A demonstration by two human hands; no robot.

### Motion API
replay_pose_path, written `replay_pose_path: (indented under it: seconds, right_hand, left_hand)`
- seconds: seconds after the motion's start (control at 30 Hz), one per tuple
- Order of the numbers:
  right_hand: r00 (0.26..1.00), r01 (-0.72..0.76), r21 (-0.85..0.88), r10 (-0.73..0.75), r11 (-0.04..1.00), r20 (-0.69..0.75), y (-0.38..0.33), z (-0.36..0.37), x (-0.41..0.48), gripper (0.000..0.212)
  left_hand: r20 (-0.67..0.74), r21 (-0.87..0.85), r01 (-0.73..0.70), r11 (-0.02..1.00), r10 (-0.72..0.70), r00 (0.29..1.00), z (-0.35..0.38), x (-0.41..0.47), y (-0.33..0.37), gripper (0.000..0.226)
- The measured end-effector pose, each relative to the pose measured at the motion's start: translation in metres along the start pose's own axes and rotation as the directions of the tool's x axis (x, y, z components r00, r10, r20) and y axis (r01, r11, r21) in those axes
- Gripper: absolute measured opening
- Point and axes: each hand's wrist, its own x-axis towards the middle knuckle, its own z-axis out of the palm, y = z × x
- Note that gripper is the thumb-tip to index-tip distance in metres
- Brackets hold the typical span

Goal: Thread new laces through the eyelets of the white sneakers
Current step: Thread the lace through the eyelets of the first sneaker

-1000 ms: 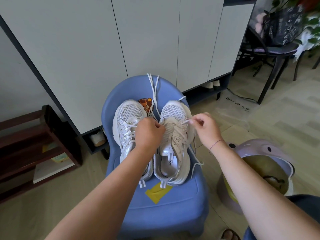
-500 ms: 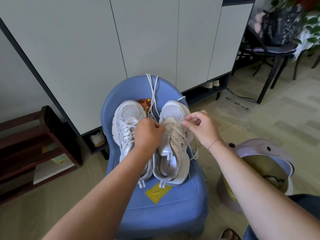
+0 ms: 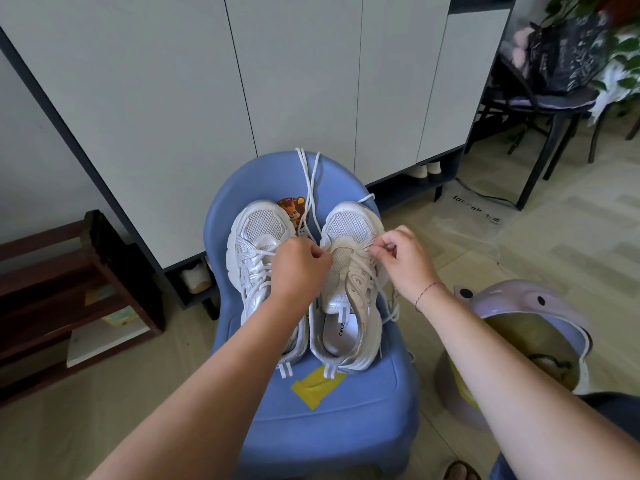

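Note:
Two white sneakers stand side by side, toes away from me, on a blue plastic chair. The left sneaker is laced. The right sneaker has its tongue showing and a white lace hanging loose down its right side. My left hand is curled over the gap between the shoes, holding the right sneaker's left edge. My right hand pinches the lace at the right-side eyelets. A lace trails up over the chair back.
White cabinet doors rise behind the chair. A dark wooden shoe rack stands at left. A lilac bin sits at right by my arm. A black chair with a bag is at far right. Yellow tape marks the seat.
My right hand has moved left and down, closer to the right sneaker's eyelets, drawing the lace in. My left hand has stayed in place.

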Motion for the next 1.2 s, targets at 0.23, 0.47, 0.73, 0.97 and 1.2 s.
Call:
replay_pose_path:
  seconds: [0.23, 0.47, 0.73, 0.97, 1.2]
  right_hand:
    - [0.88, -0.275, 0.147, 0.31, 0.95, -0.359, 0.037, -0.034, 0.009, 0.015]
    - [1.0, 0.007, 0.125, -0.004, 0.992, -0.02, -0.001, -0.011, -0.003, 0.012]
    - [1.0, 0.02, 0.108, -0.022, 0.994, 0.017, 0.0, -0.002, -0.004, 0.018]
    - [0.997, -0.025, 0.115, 0.016, 0.993, 0.081, -0.001, 0.003, 0.003, 0.017]
    - [0.995, -0.047, 0.154, 0.033, 0.987, 0.092, 0.0, 0.004, -0.002, 0.012]
  left_hand:
    - [0.007, -0.017, 0.002, 1.0, -0.002, 1.0, 0.0, 0.001, -0.002, 0.023]
    - [0.014, -0.124, -0.042, 0.991, 0.045, 0.999, 0.003, -0.009, 0.005, 0.022]
    - [0.004, 0.059, -0.158, 0.986, 0.158, 0.987, 0.006, -0.017, 0.009, 0.032]
    - [0.035, -0.168, -0.054, 0.984, 0.061, 0.998, 0.009, -0.042, 0.021, 0.031]
    - [0.046, -0.157, 0.043, 0.987, -0.036, 0.998, 0.029, -0.046, 0.027, 0.038]
